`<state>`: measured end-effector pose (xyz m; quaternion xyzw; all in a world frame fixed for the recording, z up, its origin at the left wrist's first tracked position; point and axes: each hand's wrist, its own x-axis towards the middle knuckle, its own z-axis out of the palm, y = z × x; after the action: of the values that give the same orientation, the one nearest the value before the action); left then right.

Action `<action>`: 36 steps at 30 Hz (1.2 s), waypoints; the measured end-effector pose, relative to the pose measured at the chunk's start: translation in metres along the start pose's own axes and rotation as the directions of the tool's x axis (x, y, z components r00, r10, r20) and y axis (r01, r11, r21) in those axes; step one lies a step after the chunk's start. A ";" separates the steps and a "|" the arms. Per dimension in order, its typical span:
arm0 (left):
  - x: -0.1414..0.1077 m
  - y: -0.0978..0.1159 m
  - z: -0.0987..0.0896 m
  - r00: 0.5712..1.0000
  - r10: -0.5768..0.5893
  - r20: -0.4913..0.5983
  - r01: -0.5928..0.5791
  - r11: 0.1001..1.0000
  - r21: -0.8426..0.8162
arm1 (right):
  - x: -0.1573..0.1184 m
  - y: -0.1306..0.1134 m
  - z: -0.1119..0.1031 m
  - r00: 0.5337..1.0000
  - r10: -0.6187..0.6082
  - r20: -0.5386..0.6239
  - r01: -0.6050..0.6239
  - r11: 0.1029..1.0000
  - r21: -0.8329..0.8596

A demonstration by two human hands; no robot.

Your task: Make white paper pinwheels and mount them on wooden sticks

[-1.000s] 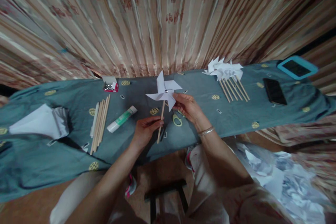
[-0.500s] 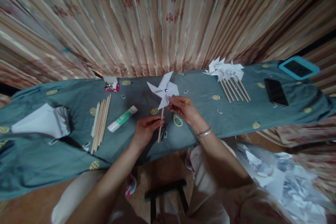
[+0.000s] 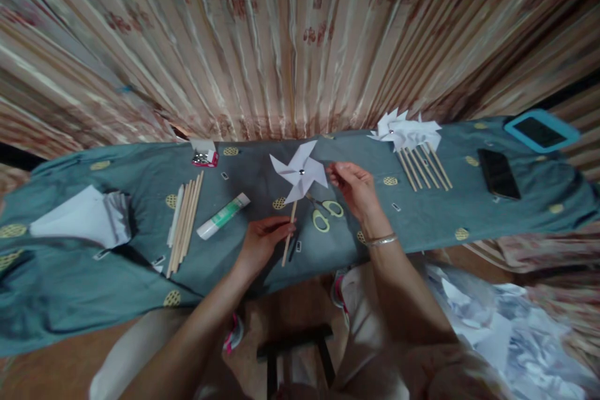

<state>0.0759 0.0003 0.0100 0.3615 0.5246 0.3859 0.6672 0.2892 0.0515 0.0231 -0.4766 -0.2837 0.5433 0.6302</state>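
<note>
Pinwheel (image 3: 302, 172), one, white paper, silver pin at its centre: I had it above the middle of the cloth (image 3: 422, 219), head away from me. Left hand (image 3: 262, 242): thumb and fingers pinching the pinwheel's stick (image 3: 287, 249) below the head. Right hand (image 3: 359, 190), silver bracelet (image 3: 382, 240) at the wrist: fingers curled, tips drawn close, just beside the right-hand blade; I could not tell from my distant post whether the tips met.

Scissors (image 3: 320, 221), yellow-green handles: lying between the hands. Glue (image 3: 224, 216), green label: left of the left hand, slanted. Wooden sticks (image 3: 185, 222): one bundle, further left. Paper stack (image 3: 82, 219), white: far left. Pin box (image 3: 214, 160), red, lid up: behind the glue. Other pinwheels (image 3: 412, 134): bunched together at back right. Phone (image 3: 499, 174): right of these. Tablet (image 3: 542, 131), blue-framed: behind the phone.
</note>
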 end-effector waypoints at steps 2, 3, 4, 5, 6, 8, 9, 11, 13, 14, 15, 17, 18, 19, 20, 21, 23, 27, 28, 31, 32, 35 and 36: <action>-0.004 -0.002 0.000 0.999 -0.021 0.024 0.021 1.000 -0.002 | 0.002 0.004 0.002 0.999 0.037 -0.002 -0.037 0.999 0.005; -0.006 -0.004 -0.001 0.999 -0.028 0.036 0.028 1.000 0.002 | 0.002 0.005 0.003 0.998 0.067 0.011 -0.067 0.998 0.005; -0.007 -0.006 -0.002 0.998 -0.033 0.045 0.033 0.999 0.006 | 0.001 0.007 0.005 0.995 0.098 0.038 -0.097 0.995 -0.007; -0.008 -0.008 -0.004 0.998 -0.038 0.052 0.037 0.999 0.012 | 0.000 0.008 0.006 0.992 0.115 0.057 -0.114 0.993 -0.014; -0.009 -0.010 -0.007 0.998 -0.038 0.053 0.037 0.999 0.020 | -0.001 0.009 0.007 0.987 0.135 0.088 -0.134 0.991 -0.024; -0.010 -0.014 -0.012 0.998 -0.038 0.051 0.036 0.999 0.036 | -0.003 0.010 0.008 0.982 0.153 0.113 -0.151 0.988 -0.029; -0.011 -0.015 -0.014 0.998 -0.039 0.051 0.037 0.998 0.042 | -0.004 0.011 0.008 0.980 0.162 0.115 -0.159 0.987 -0.033; -0.013 -0.017 -0.019 0.997 -0.046 0.054 0.043 0.998 0.049 | -0.005 0.013 0.007 0.982 0.161 0.102 -0.157 0.987 -0.044; -0.015 -0.017 -0.023 0.997 -0.047 0.058 0.043 0.997 0.068 | -0.006 0.015 0.006 0.980 0.171 0.103 -0.164 0.984 -0.070; -0.016 -0.017 -0.024 0.997 -0.042 0.058 0.038 0.996 0.082 | -0.006 0.016 0.006 0.979 0.175 0.105 -0.167 0.983 -0.077; -0.017 -0.016 -0.026 0.998 -0.035 0.055 0.030 0.995 0.096 | -0.006 0.017 0.006 0.978 0.180 0.111 -0.171 0.982 -0.081; -0.019 -0.015 -0.028 0.999 -0.021 0.047 0.016 0.993 0.118 | -0.007 0.018 0.008 0.975 0.183 0.122 -0.175 0.982 -0.077; -0.019 -0.015 -0.028 0.999 -0.015 0.044 0.009 0.992 0.123 | -0.008 0.018 0.009 0.973 0.190 0.129 -0.181 0.981 -0.075; -0.019 -0.015 -0.029 0.999 -0.010 0.045 0.004 0.992 0.129 | -0.008 0.018 0.011 0.971 0.199 0.131 -0.191 0.979 -0.071; -0.018 -0.015 -0.029 0.999 -0.007 0.048 0.001 0.991 0.130 | -0.008 0.017 0.012 0.970 0.203 0.134 -0.195 0.978 -0.070; -0.018 -0.015 -0.029 0.998 -0.006 0.055 -0.002 0.992 0.130 | -0.008 0.017 0.014 0.969 0.208 0.137 -0.200 0.977 -0.072; -0.016 -0.015 -0.029 0.998 -0.003 0.056 -0.004 0.992 0.125 | -0.008 0.016 0.017 0.968 0.212 0.135 -0.205 0.976 -0.067; -0.015 -0.013 -0.026 0.999 -0.010 0.036 0.005 0.992 0.122 | -0.008 0.014 0.019 0.964 0.223 0.145 -0.220 0.975 -0.035; -0.015 -0.012 -0.025 0.999 -0.013 0.031 0.009 0.993 0.116 | -0.009 0.014 0.019 0.963 0.226 0.147 -0.224 0.974 -0.034; -0.014 -0.009 -0.023 1.000 -0.013 0.027 0.010 0.995 0.095 | -0.009 0.015 0.018 0.961 0.232 0.151 -0.229 0.973 -0.042; -0.014 -0.008 -0.022 1.000 -0.010 0.028 0.007 0.996 0.091 | -0.009 0.015 0.018 0.961 0.232 0.151 -0.228 0.973 -0.041; -0.012 -0.006 -0.020 1.000 -0.008 0.019 0.007 0.996 0.084 | -0.008 0.015 0.019 0.959 0.238 0.155 -0.235 0.971 -0.033; -0.012 -0.006 -0.020 1.000 -0.010 0.011 0.009 0.996 0.085 | -0.008 0.015 0.019 0.958 0.243 0.152 -0.242 0.970 -0.029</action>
<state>0.0552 -0.0117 0.0060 0.3894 0.5383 0.3581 0.6560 0.2645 0.0483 0.0178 -0.4675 -0.2740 0.6501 0.5326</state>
